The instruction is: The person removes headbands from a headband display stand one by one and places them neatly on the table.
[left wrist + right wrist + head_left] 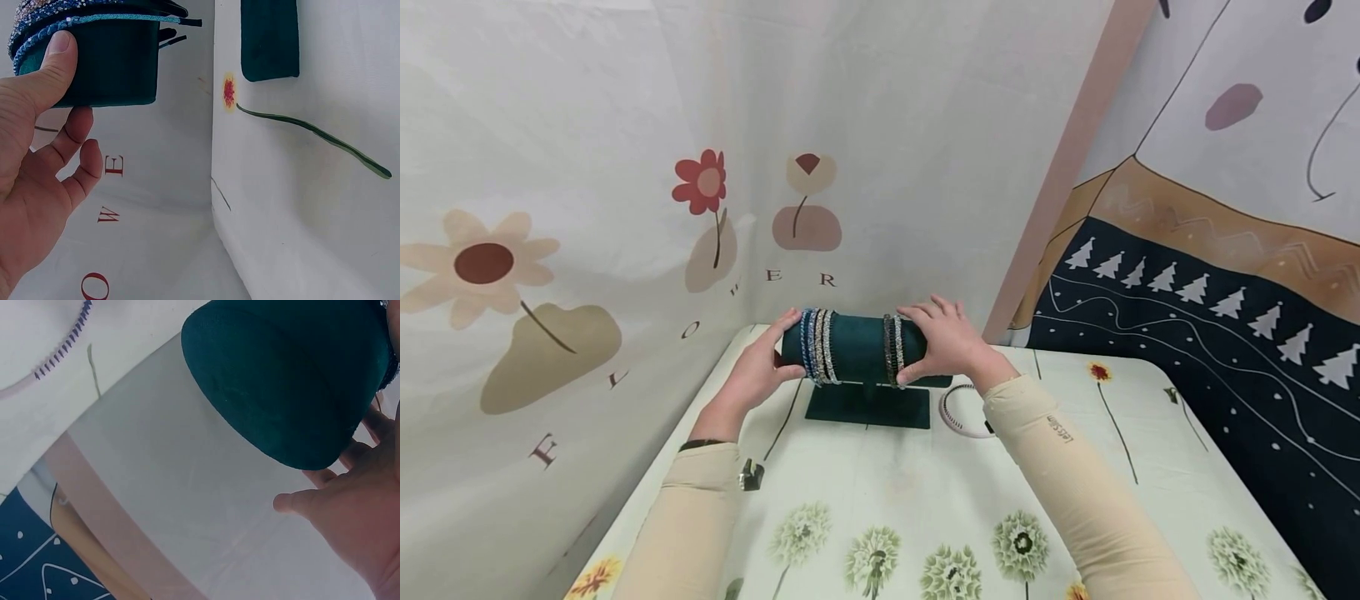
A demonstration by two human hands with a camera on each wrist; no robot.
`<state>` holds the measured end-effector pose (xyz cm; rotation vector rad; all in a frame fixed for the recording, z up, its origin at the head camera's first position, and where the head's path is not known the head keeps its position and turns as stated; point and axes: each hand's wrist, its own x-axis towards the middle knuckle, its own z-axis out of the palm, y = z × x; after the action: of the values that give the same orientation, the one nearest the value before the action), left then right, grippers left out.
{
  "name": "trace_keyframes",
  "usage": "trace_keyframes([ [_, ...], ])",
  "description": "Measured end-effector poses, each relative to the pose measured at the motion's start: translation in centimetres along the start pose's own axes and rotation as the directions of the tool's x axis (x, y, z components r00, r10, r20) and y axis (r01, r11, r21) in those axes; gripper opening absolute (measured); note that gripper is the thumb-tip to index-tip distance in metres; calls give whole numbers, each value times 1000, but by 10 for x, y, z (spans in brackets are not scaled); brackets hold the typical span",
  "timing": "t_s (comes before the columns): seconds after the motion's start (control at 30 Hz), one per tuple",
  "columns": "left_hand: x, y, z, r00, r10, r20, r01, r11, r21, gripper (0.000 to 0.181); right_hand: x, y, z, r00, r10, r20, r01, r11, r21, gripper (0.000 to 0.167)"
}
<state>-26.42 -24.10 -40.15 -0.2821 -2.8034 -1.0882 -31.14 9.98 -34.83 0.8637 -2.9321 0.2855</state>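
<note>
A dark green velvet headband stand (859, 350) with a padded roll and flat base (868, 406) stands on the table. Several blue and silver sparkly headbands (817, 346) sit around its left part. Dark and silver headbands (892, 350) sit around its right part. My left hand (752, 371) grips the roll's left end, its thumb against the edge of the braided blue headband (94, 22) and its fingers behind. My right hand (951, 342) holds the right end, thumb in front beside the silver headband. In the right wrist view, the roll's end (281, 387) hides most of the contact.
Behind the stand's right side, a pale toothed headband (951, 417) lies on the table. A flower-printed cloth (895, 483) covers the tabletop. A pale curtain (910, 125) hangs close behind and left, a dark patterned one (1187, 358) on the right.
</note>
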Motion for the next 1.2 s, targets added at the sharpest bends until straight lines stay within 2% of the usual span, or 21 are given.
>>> trace_keyframes([
  [0.3, -1, 0, 0, 1000, 3, -2, -3, 1000, 9, 99, 1, -3, 6, 1000, 22, 12, -21, 995, -101, 133],
  [0.53, -1, 1, -1, 1000, 2, -4, -2, 1000, 9, 99, 0, -5, 6, 999, 40, 11, -38, 989, -142, 134],
  [0.87, -2, 0, 0, 1000, 1, -2, -1, 1000, 13, 99, 1, -7, 10, 999, 49, -1, -49, 987, -152, 127],
  [1.2, -1, -1, 0, 1000, 4, -3, -4, 1000, 8, 99, -1, -4, 6, 999, 46, -14, -48, 991, -128, 122],
])
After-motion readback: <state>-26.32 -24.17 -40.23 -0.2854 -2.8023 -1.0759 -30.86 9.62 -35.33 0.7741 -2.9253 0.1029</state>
